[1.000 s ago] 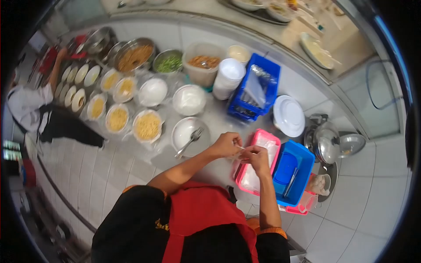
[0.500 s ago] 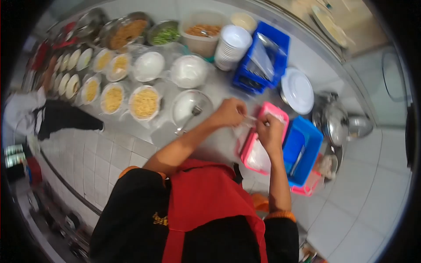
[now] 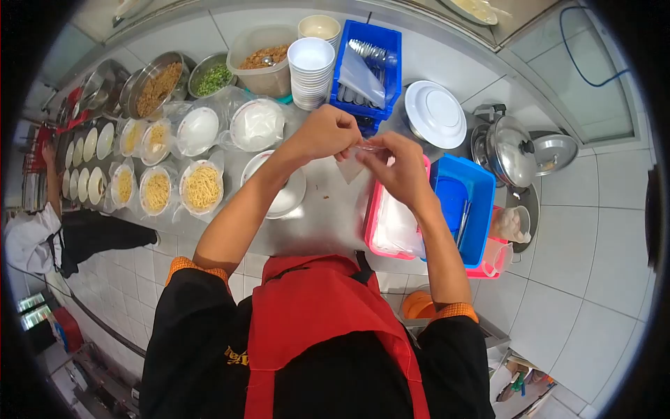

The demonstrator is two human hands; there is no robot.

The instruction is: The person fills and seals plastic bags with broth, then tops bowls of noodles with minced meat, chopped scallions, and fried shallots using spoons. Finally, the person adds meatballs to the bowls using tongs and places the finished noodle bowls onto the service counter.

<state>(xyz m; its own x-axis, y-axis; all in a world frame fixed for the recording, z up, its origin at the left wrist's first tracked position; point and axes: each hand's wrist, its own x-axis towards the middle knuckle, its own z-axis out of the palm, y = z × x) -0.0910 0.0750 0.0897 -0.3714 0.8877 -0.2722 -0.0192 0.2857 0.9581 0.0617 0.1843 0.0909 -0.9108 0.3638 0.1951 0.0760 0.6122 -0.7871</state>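
Note:
My left hand and my right hand pinch the top edge of a small clear plastic bag, which hangs between them above the steel counter. Right below my right hand is a pink basket with a stack of clear plastic sheets or bags. A white bowl stands below my left forearm, partly hidden by it. Beyond my hands is a stack of white bowls, beside a blue basket of cutlery.
Left on the counter stand plastic-lined bowls of noodles, lined bowls without noodles and tubs of food. At right are a blue bin, lidded pot and white lids. A person stands far left.
Both hands have moved away from my body and to the left, off the pink basket, with the clear plastic between them. The view has shifted, and the bag now hangs more visibly.

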